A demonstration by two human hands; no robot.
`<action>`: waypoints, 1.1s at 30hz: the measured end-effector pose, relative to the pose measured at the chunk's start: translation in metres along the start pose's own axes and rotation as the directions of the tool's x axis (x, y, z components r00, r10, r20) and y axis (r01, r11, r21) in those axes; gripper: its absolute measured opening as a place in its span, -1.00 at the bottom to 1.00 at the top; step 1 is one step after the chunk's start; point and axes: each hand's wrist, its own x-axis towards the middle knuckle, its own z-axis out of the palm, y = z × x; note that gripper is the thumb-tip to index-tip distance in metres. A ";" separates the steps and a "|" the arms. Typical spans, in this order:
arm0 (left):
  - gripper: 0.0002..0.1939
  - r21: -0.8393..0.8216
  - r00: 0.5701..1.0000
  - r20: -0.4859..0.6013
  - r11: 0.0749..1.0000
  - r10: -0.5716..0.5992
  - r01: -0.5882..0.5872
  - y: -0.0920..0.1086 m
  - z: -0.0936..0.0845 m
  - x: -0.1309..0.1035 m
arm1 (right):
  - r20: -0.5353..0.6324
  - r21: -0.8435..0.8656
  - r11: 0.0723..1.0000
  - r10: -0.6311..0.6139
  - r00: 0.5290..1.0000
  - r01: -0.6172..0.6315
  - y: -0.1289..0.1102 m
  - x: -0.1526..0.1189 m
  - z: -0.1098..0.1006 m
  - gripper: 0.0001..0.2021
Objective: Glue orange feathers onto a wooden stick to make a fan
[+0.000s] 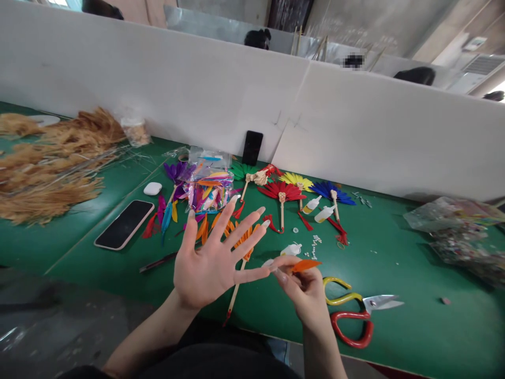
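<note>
My left hand [215,263] is spread palm up with its fingers apart, above an orange feather fan [245,250] on the green table. Its little fingertip meets the fingers of my right hand [302,287], which pinches an orange feather [306,265]. Behind the right hand lie a glue bottle [291,250] and small white beads [314,246]. Finished-looking fans stand further back: a red fan [281,193], a yellow fan [296,181], a blue fan [334,195], a green fan [242,171] and a purple fan [177,173].
Scissors [365,313] with red and yellow handles lie right of my right hand. A phone [124,225] and a white case [152,188] are at left, near dried straw [55,163]. Bags of feathers [211,192] and beads [457,237] lie before a white partition [197,89].
</note>
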 end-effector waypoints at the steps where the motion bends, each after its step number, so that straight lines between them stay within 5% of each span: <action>1: -0.35 -0.021 1.000 0.011 1.000 0.005 -0.005 0.000 0.000 0.000 | 0.002 0.002 1.000 -0.003 1.000 0.003 0.001 0.000 0.000 -0.73; 6: -0.33 -0.064 0.997 0.021 0.995 0.073 -0.071 0.000 0.003 0.000 | -0.006 0.078 0.997 0.015 1.000 -0.015 0.009 0.000 -0.002 -0.75; 13: -0.26 0.240 0.982 -0.062 0.957 0.180 -0.160 0.003 0.025 -0.007 | 0.026 0.169 0.985 0.038 0.999 -0.042 0.023 -0.002 -0.003 -0.77; 19: -0.20 0.412 0.977 -0.121 0.904 0.178 -0.114 0.005 0.035 -0.009 | 0.065 0.094 0.992 0.075 0.995 -0.081 0.022 -0.001 -0.001 -0.74; 33: -0.24 0.301 0.984 -0.044 0.942 0.170 -0.149 0.001 0.034 -0.007 | 0.116 0.157 0.981 0.096 0.989 -0.114 0.028 -0.002 -0.001 -0.73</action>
